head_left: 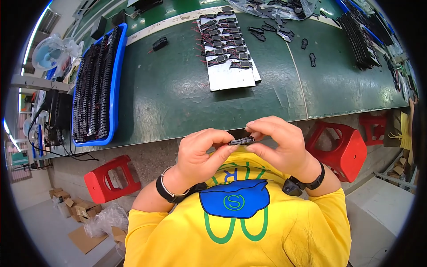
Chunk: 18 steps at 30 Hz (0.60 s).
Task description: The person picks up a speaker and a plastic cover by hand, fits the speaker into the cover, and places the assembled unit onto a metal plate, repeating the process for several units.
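In front of my chest, just off the near edge of the table, I hold a small black plastic part (242, 141) level between both hands. My left hand (203, 151) pinches its left end, where a bit of red wire shows beside the fingers. At the right end, the thumb and bent fingers of my right hand (284, 141) close around it. My fingertips hide part of its surface. Beyond my hands, a white board (231, 80) lies on the green table (173, 95), bearing rows of similar black parts (216, 61) with red wires.
A blue tray (116, 84) packed with black parts stands at the left. One loose wired part (159, 43) lies near it. Flat black pieces (312, 59) and a clear plastic bag (271, 9) lie farther right. Red stools (109, 178) flank me; a fan (46, 54) stands far left.
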### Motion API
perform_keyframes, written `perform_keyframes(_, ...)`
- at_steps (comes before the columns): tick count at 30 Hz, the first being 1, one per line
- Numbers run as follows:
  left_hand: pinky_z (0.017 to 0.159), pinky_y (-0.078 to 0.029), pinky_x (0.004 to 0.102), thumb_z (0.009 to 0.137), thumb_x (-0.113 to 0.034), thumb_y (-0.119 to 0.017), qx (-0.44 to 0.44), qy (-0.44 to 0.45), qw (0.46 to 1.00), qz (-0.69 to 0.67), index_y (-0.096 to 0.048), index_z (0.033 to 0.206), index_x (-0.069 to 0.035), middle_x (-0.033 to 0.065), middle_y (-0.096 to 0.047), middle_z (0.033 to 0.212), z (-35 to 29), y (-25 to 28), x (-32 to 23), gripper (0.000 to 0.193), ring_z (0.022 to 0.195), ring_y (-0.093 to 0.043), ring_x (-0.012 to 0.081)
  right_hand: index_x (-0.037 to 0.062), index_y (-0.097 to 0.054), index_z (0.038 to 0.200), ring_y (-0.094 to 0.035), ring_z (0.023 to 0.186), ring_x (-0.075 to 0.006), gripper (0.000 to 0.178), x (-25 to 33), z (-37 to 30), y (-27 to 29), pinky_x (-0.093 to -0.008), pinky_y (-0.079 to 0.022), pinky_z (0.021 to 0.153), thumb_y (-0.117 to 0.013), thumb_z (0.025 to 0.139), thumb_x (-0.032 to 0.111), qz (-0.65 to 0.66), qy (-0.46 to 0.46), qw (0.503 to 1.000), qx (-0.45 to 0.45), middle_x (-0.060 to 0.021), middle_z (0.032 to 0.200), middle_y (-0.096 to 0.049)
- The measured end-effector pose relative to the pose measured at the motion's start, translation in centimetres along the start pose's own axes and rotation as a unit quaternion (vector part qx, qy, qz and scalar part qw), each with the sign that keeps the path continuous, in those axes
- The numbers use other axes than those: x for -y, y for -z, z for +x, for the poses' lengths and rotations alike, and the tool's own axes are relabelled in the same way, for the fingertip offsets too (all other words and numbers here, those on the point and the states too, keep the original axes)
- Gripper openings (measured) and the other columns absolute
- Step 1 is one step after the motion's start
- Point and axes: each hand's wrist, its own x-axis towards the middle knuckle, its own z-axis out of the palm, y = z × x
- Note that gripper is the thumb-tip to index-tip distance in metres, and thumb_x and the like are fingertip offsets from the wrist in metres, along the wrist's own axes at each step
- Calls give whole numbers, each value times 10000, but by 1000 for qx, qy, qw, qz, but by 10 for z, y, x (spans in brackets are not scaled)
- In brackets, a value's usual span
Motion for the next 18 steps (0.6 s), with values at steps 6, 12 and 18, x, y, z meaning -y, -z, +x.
perform_keyframes(6, 553, -461, 249, 739, 13, -717, -13, -69, 995, 74, -618, 872, -5, 93, -641, 748, 1, 1, -1, 167, 615, -602, 169, 1, -648, 937, -645, 678, -255, 258, -11, 2, -2, -296, -518, 591, -748, 699, 12, 9, 61, 997, 42, -134, 824, -651)
perform_keyframes(12, 530, -452, 266, 724, 8, -714, -16, -132, 989, 68, -619, 862, -24, 99, -633, 721, 8, 2, 8, 170, 584, -593, 199, 13, -651, 877, -636, 639, -247, 205, -12, 5, -6, -299, -503, 540, -748, 696, 20, 0, 111, 994, 20, -110, 746, -639)
perform_keyframes(18, 547, -461, 266, 737, 6, -713, 28, -91, 995, 23, -619, 863, -21, 100, -635, 753, 6, 6, 10, 160, 602, -597, 196, 11, -634, 861, -629, 619, -246, 188, -14, 5, -6, -294, -488, 523, -732, 701, 12, -17, 122, 992, 33, -108, 733, -633)
